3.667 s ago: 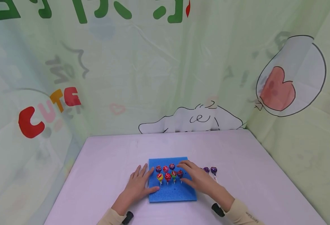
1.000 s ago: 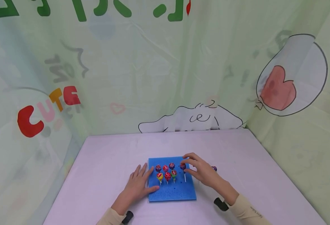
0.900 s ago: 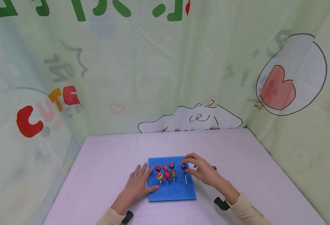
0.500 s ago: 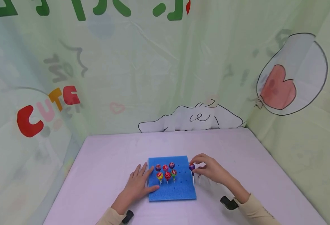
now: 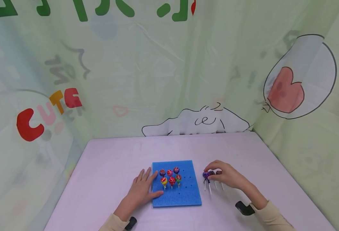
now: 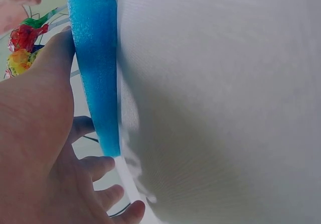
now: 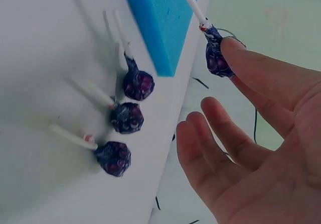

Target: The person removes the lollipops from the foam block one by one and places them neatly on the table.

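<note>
Right grip (image 5: 226,174) on a purple-wrapped lollipop (image 7: 215,61), just right of the blue foam board (image 5: 166,200)

Thumb and a finger pinch the candy end; other fingers loosely bent, holding nothing. Head view: lollipop right of frame centre, at the grip's left side. Key relation, by my judgement: its stick points to the frame's bottom, leaning slightly right, roughly in line with the sticks of three loose lollipops (image 7: 127,117) in a row on the worktop (image 5: 123,154). Contact with the worktop: cannot tell. Right is the nearer hand; left grip (image 5: 140,192), fingers spread, rests at the foam's left edge. Between them, six standing lollipops (image 5: 172,181).
</note>
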Tool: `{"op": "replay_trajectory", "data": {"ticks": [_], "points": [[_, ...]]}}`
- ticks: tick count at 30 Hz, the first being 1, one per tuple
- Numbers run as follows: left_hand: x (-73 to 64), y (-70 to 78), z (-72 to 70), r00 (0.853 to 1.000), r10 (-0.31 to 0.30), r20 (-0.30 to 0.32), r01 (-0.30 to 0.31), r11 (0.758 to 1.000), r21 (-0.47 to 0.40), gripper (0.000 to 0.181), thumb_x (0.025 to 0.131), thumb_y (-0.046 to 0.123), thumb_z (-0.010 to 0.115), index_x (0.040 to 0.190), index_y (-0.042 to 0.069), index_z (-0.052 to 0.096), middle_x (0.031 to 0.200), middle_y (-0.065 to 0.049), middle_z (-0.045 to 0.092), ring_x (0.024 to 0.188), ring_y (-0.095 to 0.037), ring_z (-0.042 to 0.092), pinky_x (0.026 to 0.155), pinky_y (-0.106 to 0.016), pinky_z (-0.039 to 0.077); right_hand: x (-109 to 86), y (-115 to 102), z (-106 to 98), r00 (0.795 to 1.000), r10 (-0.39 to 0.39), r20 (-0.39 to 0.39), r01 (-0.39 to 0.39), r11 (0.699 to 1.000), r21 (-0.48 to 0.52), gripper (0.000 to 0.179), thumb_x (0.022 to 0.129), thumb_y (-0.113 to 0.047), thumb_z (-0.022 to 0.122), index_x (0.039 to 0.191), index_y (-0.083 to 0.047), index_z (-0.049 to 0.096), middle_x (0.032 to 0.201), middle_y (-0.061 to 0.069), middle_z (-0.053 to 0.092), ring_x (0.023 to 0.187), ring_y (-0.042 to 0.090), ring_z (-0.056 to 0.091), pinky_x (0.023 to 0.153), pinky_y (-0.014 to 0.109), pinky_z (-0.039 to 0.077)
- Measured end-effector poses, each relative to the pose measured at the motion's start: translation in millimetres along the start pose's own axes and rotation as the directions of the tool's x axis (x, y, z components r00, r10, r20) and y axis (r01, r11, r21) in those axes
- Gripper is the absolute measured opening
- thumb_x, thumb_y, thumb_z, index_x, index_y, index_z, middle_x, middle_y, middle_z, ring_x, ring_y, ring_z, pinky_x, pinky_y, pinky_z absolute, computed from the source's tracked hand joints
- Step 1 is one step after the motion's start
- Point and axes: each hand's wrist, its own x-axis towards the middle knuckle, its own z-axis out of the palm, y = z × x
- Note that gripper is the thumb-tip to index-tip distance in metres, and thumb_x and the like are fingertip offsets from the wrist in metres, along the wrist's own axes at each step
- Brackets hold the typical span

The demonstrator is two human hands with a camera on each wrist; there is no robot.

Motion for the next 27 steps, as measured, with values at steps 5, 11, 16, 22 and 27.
{"op": "replay_trajectory", "data": {"ticks": [5,11,16,22,27], "points": [[-0.5,0.7,-0.1,1.000,-0.001,0.001,0.001,1.000,-0.006,0.092,0.086,0.076,0.056,0.157,0.021,0.036,0.167,-0.014,0.022,0.154,-0.045,0.016,0.117,-0.068,0.024,-5.8,5.2,-8.1,1.000,0.001,-0.016,-0.001,1.000,-0.029,0.025,0.092,-0.015,0.073,0.114,-0.005,0.071,0.117,0.014,0.067,0.114,0.044,0.059,0.093,0.059,0.053],[-0.5,0.6,-0.1,1.000,0.002,-0.004,-0.002,1.000,-0.009,0.092,0.086,0.075,0.056,0.157,0.021,0.036,0.167,-0.015,0.022,0.154,-0.045,0.016,0.117,-0.068,0.024,-11.5,10.9,-17.3,0.998,0.065,-0.028,-0.066,0.997,-0.047,0.026,0.091,-0.015,0.073,0.115,-0.005,0.070,0.118,0.015,0.067,0.114,0.045,0.059,0.092,0.060,0.053],[-0.7,-0.5,0.4,1.000,0.006,-0.006,-0.006,1.000,-0.011,0.091,0.086,0.075,0.056,0.157,0.021,0.036,0.167,-0.015,0.022,0.153,-0.045,0.017,0.117,-0.068,0.024,-15.5,22.2,-25.0,0.995,0.093,-0.033,-0.095,0.993,-0.071,0.027,0.091,-0.015,0.073,0.117,-0.005,0.070,0.120,0.015,0.068,0.114,0.044,0.059,0.092,0.060,0.052],[-0.7,-0.8,0.1,1.000,0.007,-0.006,-0.007,1.000,-0.011,0.092,0.086,0.076,0.056,0.157,0.021,0.036,0.167,-0.015,0.022,0.153,-0.046,0.016,0.117,-0.068,0.024,-18.2,38.1,-32.1,0.995,0.094,-0.037,-0.097,0.991,-0.091,0.028,0.092,-0.013,0.072,0.117,-0.002,0.070,0.118,0.018,0.068,0.111,0.045,0.061,0.093,0.063,0.051],[-0.6,-0.1,-0.5,1.000,0.004,-0.002,-0.004,1.000,-0.016,0.092,0.086,0.075,0.056,0.157,0.021,0.036,0.167,-0.015,0.022,0.153,-0.046,0.016,0.117,-0.068,0.024,-18.9,47.3,-34.6,0.991,0.128,-0.030,-0.130,0.986,-0.106,0.027,0.091,-0.010,0.072,0.115,0.000,0.070,0.117,0.020,0.069,0.109,0.046,0.062,0.092,0.061,0.052]]}}
